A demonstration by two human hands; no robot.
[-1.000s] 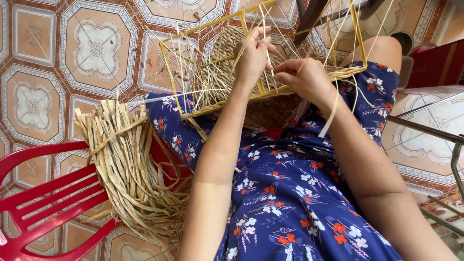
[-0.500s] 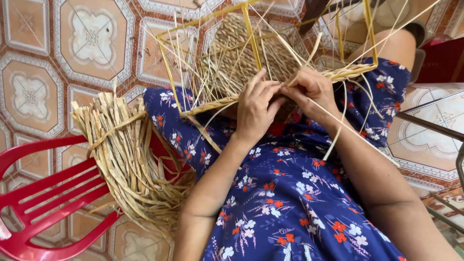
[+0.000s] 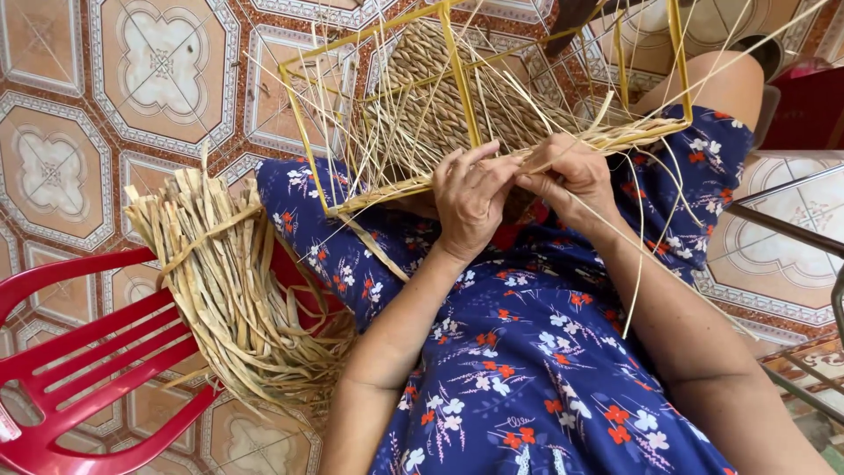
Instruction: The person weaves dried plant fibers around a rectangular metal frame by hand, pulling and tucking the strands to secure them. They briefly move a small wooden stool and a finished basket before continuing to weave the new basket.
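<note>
While the left hand (image 3: 470,204) and right hand (image 3: 571,176) pinch straw strands closed at the yellow wire frame (image 3: 303,132) on the lap, the base is woven and the walls remain open.

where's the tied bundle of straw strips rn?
Head view, lower left: the straw bundle lies draped over the red plastic chair, against the person's left thigh.

The floor (image 3: 61,167) is laid with patterned tiles in terracotta, cream and grey, lit by even daylight. A red plastic chair (image 3: 79,361) stands at lower left. Metal chair legs (image 3: 782,229) cross the right edge.
</note>
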